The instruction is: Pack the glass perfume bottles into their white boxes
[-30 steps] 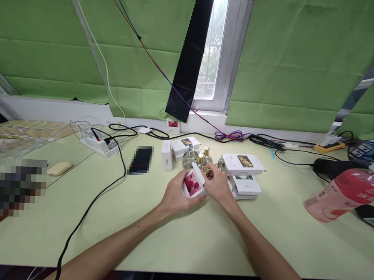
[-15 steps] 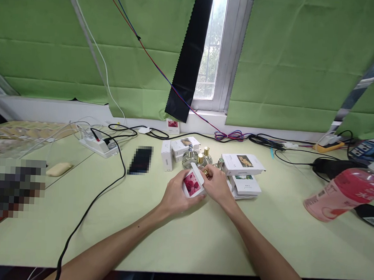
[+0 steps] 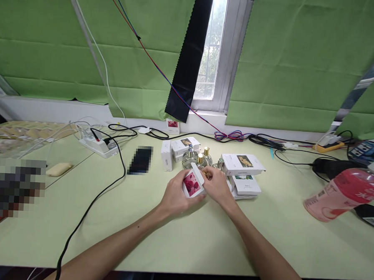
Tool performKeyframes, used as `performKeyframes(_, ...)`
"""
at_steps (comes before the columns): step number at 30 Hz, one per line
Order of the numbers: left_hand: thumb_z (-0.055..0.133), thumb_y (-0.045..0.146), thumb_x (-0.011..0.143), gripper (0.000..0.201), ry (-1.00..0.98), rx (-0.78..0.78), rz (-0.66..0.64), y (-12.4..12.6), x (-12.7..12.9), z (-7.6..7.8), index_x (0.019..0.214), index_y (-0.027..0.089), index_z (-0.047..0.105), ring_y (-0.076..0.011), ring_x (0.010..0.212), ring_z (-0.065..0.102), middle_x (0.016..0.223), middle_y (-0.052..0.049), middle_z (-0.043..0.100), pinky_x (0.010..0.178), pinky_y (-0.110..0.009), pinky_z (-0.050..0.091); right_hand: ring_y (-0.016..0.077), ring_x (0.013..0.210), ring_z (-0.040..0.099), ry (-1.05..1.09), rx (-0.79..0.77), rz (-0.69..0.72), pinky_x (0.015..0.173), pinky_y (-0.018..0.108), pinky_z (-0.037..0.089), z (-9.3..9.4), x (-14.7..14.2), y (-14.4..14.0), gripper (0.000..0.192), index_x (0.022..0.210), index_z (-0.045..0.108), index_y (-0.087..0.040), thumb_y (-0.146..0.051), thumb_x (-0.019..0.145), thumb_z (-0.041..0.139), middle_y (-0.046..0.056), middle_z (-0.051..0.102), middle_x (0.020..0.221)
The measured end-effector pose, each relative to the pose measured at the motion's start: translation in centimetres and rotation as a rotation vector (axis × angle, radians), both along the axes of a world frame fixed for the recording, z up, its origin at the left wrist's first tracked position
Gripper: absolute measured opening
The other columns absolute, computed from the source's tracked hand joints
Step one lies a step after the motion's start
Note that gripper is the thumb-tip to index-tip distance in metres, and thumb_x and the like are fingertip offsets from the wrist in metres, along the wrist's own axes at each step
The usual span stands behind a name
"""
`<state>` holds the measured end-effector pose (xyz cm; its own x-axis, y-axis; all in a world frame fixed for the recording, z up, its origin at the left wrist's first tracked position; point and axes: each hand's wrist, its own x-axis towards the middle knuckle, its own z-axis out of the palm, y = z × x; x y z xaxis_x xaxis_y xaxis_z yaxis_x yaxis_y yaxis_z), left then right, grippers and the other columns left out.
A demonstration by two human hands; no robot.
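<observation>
My left hand (image 3: 176,193) is wrapped round a small white perfume box (image 3: 192,184) with red roses printed on its face. The box's flap is raised at the top. At the box's upper right, my right hand (image 3: 216,184) pinches the gold cap of a perfume bottle; the fingers and the box hide most of that bottle. Just behind the hands stand several round glass perfume bottles (image 3: 190,157) with silver or gold caps. White boxes (image 3: 244,164) are stacked on the right, some with their flaps out.
More white boxes (image 3: 166,155) stand behind to the left, near a dark blurred-out patch. A power strip (image 3: 99,146) with a black cable lies further left. Cables (image 3: 265,140) run along the window wall. A pink drink bottle (image 3: 344,192) is at the far right.
Both hands and the box stay almost in place. The right fingers have shifted slightly at the box opening, and less of the gold cap shows.
</observation>
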<state>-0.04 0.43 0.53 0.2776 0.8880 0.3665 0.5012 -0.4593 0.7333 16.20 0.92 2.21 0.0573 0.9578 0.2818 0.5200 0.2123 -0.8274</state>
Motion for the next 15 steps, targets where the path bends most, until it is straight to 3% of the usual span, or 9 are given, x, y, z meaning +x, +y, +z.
performKeyframes(8,0.085,0.043,0.065,0.064,0.006,-0.010,0.003,-0.01,0.02,-0.04,0.119,0.021,0.059,-0.0222,0.090,0.067,0.106,-0.004,0.071,0.077,-0.034,0.056,0.0138,0.060,0.046,0.000,-0.003,0.022,0.058,0.027,0.032,0.02,0.09,0.06,0.030,0.063,0.057,-0.020,-0.041,0.085,0.052,0.000,0.059,0.062)
performKeyframes(15,0.084,0.043,0.065,0.064,0.001,-0.012,0.002,0.07,-0.01,-0.12,0.119,0.021,0.059,-0.0225,0.091,0.067,0.107,-0.004,0.071,0.078,-0.035,0.056,0.0127,0.057,0.038,-0.004,0.017,0.049,0.055,0.028,0.027,-0.14,0.19,0.12,0.033,0.059,0.053,-0.020,-0.041,0.085,0.052,-0.002,0.051,0.057)
